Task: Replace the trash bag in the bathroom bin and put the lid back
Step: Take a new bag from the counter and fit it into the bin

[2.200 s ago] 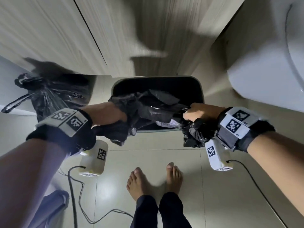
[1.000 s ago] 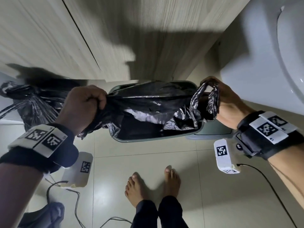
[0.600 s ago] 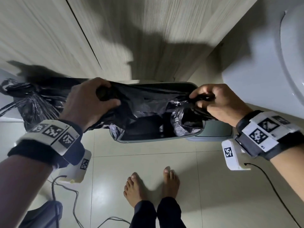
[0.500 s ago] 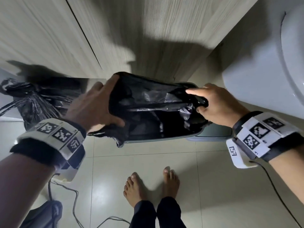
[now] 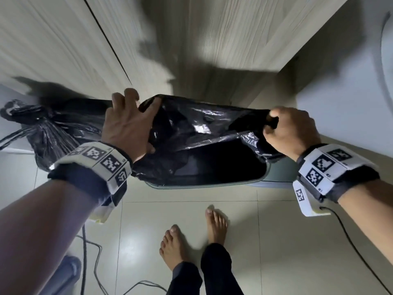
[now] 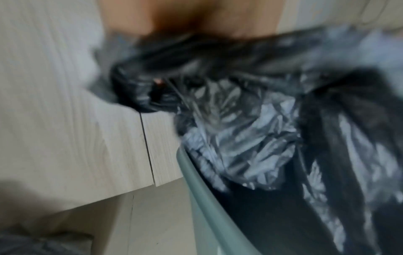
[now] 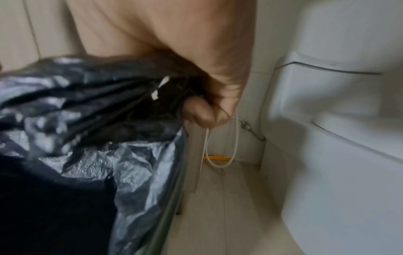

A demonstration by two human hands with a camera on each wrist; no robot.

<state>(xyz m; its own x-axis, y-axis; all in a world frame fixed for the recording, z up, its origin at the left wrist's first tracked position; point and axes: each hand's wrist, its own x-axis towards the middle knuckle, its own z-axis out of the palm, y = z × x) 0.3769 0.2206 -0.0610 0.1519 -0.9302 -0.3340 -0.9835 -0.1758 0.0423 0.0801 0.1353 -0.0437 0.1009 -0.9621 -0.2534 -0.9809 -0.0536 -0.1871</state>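
Note:
A new black trash bag [image 5: 197, 128] is stretched wide over the open grey-green bin [image 5: 212, 184]. My left hand [image 5: 129, 124] lies on the bag's left edge with its fingers spread straight. The left wrist view is blurred and shows crumpled bag [image 6: 229, 138] hanging inside the bin rim [image 6: 196, 181]. My right hand [image 5: 285, 128] is a fist gripping the bag's right edge, held above the bin's right side. In the right wrist view its fingers [image 7: 200, 112] clamp gathered plastic [image 7: 87, 103] over the bin rim [image 7: 174, 189].
A tied, full black bag [image 5: 42, 128] sits left of the bin. Behind stands a wooden cabinet [image 5: 191, 39], with a white toilet [image 5: 350, 81] at the right. A grey-green piece [image 5: 280, 173] lies by the bin's right side. My bare feet [image 5: 191, 231] and cables [image 5: 89, 262] are on the tiles.
The bag went from bunched in the bin to raised and pulled wide. My right hand shifted right and closed into a fist on the edge. My left hand spread its fingers.

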